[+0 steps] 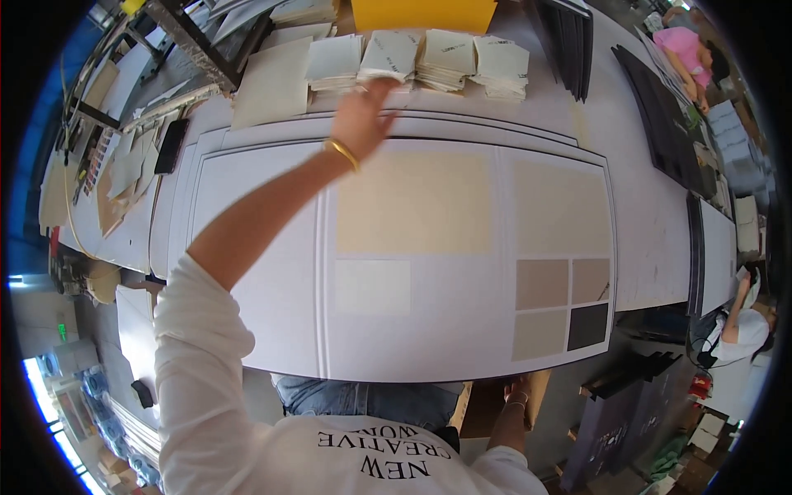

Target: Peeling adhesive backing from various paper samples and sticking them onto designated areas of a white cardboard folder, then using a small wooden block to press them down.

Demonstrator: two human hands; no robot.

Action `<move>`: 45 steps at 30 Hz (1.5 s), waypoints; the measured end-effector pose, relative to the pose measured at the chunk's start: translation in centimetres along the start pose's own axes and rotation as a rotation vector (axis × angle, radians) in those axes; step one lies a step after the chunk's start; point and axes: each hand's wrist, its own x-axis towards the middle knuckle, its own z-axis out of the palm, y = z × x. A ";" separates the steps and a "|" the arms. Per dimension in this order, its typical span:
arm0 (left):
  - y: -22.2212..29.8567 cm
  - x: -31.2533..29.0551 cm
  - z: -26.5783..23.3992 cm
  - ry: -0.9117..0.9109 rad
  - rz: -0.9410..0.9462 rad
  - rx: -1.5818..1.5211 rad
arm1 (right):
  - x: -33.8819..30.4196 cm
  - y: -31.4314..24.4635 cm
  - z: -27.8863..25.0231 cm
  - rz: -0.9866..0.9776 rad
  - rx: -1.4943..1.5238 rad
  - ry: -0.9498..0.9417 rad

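My left hand (363,115), a gold bangle on its wrist, reaches across the table to the front of a stack of square off-white sheets (389,54). Its fingertips are at that stack's near edge and its thumb stands apart. Below the arm lies a large white panel (260,247) with a raised strip down it. On it are big beige squares (412,202), a pale square (373,287), smaller taupe squares (542,283) and a black square (587,327). My right hand (517,389) is low beside an open cardboard box (538,396); its fingers are mostly hidden.
More sheet stacks (501,66) flank the one at my hand, before a yellow box (425,15). Dark panels (565,45) stand at the back right. A phone (171,147) lies left, near a metal frame (194,45). Other people (683,54) are at the far right.
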 end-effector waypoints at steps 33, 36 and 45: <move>9.6 -6.5 -11.8 -0.248 0.242 -0.596 | -48.6 -11.0 2.4 -2.140 -0.195 -0.716; 14.2 -11.2 -13.1 -0.495 0.085 -0.833 | -50.7 -8.3 4.6 -1.970 -0.478 -1.252; 19.2 -17.3 -13.4 -0.103 -1.015 -1.561 | -51.5 -3.8 7.0 -1.691 -0.173 -1.207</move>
